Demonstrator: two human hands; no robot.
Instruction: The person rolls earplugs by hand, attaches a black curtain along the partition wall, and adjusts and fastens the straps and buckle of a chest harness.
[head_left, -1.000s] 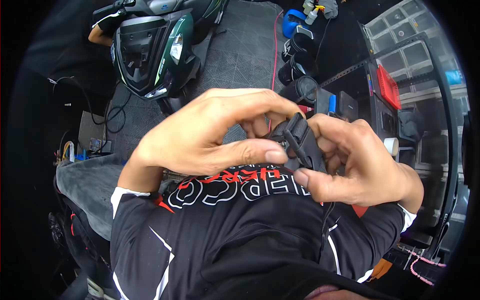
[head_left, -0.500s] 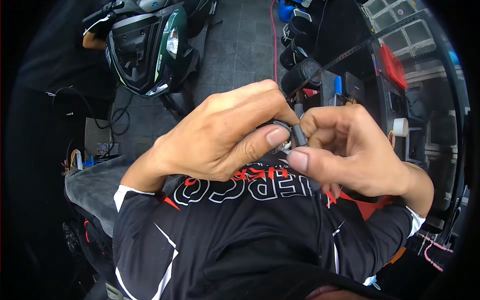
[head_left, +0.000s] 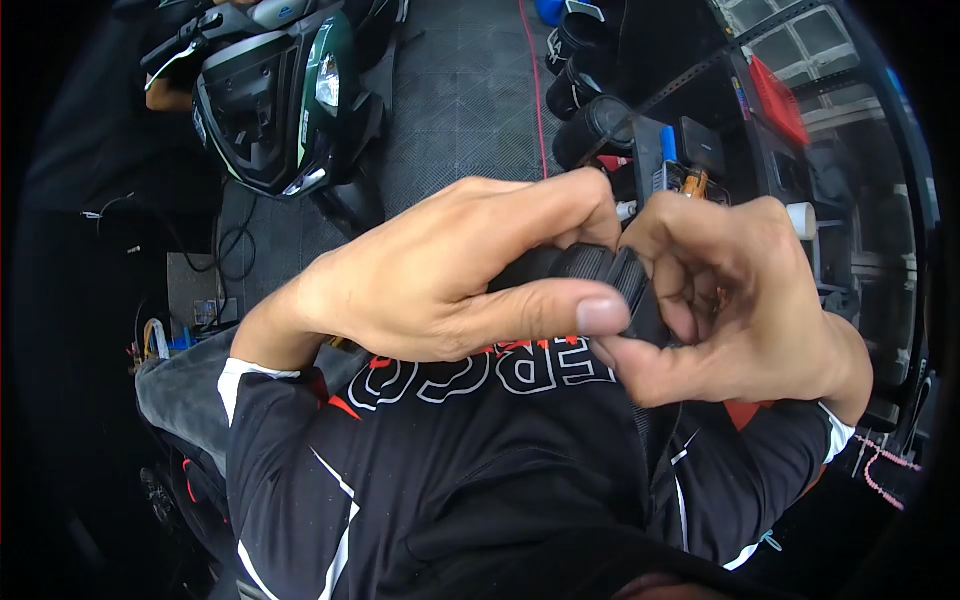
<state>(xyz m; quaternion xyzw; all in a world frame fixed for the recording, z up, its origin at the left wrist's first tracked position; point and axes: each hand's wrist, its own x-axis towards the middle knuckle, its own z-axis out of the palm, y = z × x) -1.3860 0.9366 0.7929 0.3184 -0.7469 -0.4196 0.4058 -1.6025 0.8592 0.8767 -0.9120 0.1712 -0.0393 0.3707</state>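
Close in front of my chest, both hands meet at a black piece with fine ribbing (head_left: 628,278); its exact kind I cannot make out. My left hand (head_left: 440,275) grips its left side, thumb laid across the front and fingers curled behind. On the right edge, my right hand (head_left: 735,300) pinches it between the thumb and bent fingers. A narrow dark gap runs between two ribbed edges near the fingertips. Much of the piece is hidden behind my left hand and blends with the black printed shirt (head_left: 520,440).
A dark green scooter (head_left: 265,110) stands at the upper left, with a person's arm (head_left: 168,95) beside it. Black buckets (head_left: 592,132) line the floor by a red hose (head_left: 535,90). To the right are a red basket (head_left: 778,100) and a white roll (head_left: 802,220). A grey cushioned surface (head_left: 185,395) lies left.
The black piece has turned and shows more ribbed surface. Small pale and brass-coloured bits seen between my thumbs are now out of sight. My view has shifted slightly.
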